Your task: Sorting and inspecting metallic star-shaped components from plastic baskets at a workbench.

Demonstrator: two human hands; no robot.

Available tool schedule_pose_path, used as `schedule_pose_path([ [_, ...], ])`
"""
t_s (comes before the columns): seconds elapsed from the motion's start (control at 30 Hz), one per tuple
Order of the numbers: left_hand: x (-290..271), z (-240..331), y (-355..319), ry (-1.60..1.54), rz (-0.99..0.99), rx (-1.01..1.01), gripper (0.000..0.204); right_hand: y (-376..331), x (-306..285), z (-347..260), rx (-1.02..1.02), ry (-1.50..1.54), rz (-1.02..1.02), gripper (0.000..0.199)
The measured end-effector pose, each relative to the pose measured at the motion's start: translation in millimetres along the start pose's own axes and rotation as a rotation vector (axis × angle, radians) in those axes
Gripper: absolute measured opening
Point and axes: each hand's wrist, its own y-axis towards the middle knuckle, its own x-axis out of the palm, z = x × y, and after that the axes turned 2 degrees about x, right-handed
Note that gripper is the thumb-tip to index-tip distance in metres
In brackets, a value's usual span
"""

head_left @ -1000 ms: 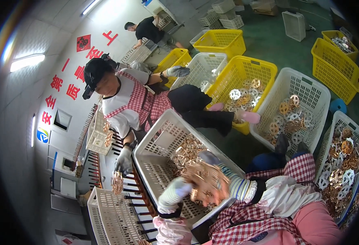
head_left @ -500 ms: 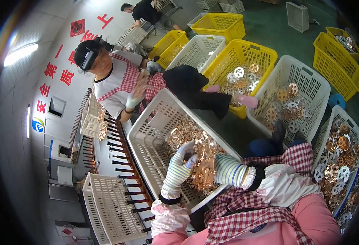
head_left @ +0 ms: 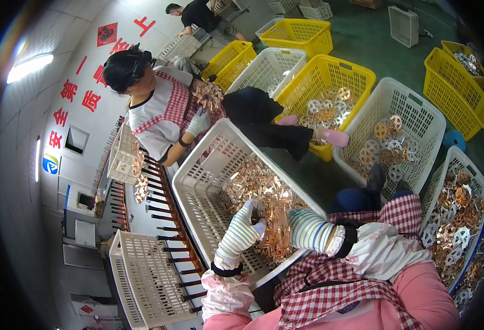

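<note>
A white plastic basket (head_left: 203, 190) in front of me holds a heap of small copper-coloured metal parts (head_left: 250, 176). Above the heap, a bunch of copper-coloured metal parts (head_left: 278, 223) lies between my gloved hands. My right hand (head_left: 308, 228), in a striped glove, holds this bunch from its right side; its fingertips are mostly hidden. On the left, my left hand (head_left: 242, 231) has its fingers and thumb curled together at the bunch's edge. What it pinches, if anything, is too small to make out.
A co-worker (head_left: 154, 104) sits across the basket, holding copper-coloured parts. Left stand a rack with black-handled rods (head_left: 170, 239) and a white basket (head_left: 151, 280). To the right are a yellow basket (head_left: 357, 71), a white basket (head_left: 418, 99) and another parts-filled basket (head_left: 476, 170).
My left hand's fingers have closed in and shifted slightly down and right by the bunch. My right hand stays nearly still. The co-worker's hands have drawn together around a cluster of parts.
</note>
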Motion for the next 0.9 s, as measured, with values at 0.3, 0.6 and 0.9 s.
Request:
schedule_pose_path([
  [0.3,-4.4,18.0,-4.7,-0.026,-0.041,-0.057,0.026,-0.9,14.6,13.7,-0.006,0.054,-0.005,0.026],
  [0.6,-3.6,19.8,-9.5,0.031,0.027,-0.076,0.026,-10.1,48.8,37.7,0.076,0.022,-0.01,0.033],
  [0.9,0.3,1.8,-2.9,-0.086,0.084,0.031,0.024,1.6,10.8,-3.1,0.104,-0.169,-0.017,0.013],
])
